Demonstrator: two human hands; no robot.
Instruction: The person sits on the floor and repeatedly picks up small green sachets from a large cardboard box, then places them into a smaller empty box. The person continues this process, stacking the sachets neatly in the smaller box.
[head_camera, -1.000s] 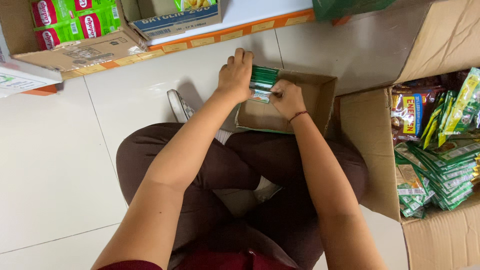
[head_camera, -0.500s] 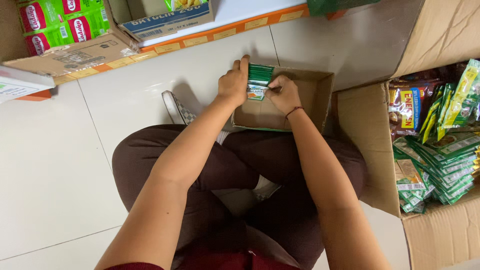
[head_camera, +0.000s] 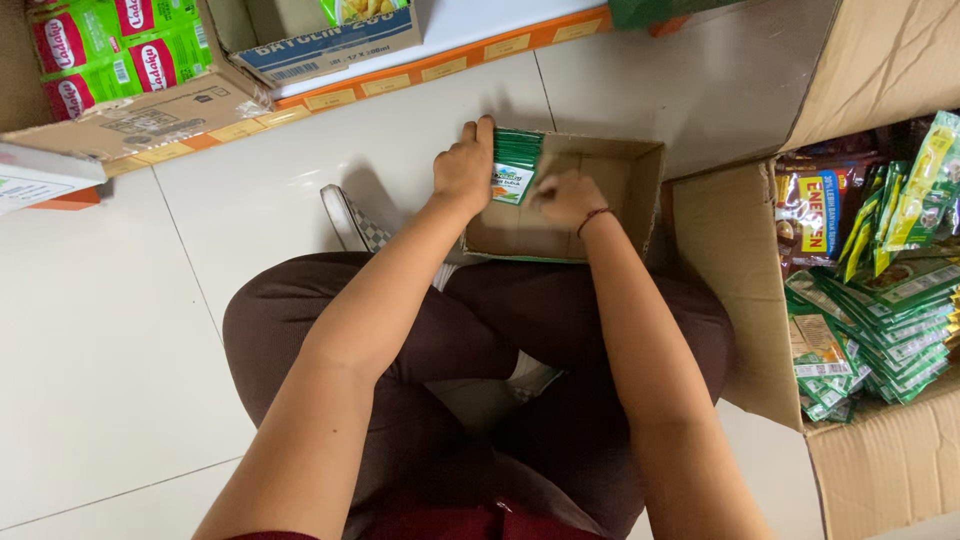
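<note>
1. Step: packing sachets (head_camera: 516, 166) into small box (head_camera: 640, 190) on floor by knees.
2. Left hand (head_camera: 463, 172) clasped stack upright at box's left wall.
3. Right hand (head_camera: 566, 198) loosely curled beside stack, touching; grip unclear.
4. Next, prob.: fetch more from big carton (head_camera: 735, 260), w/o stack tipping.

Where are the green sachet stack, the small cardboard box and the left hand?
green sachet stack (head_camera: 516, 166), head view, on the front sachet's face
small cardboard box (head_camera: 628, 185), head view, on its right inner wall
left hand (head_camera: 464, 168), head view, on the back of the hand
</note>
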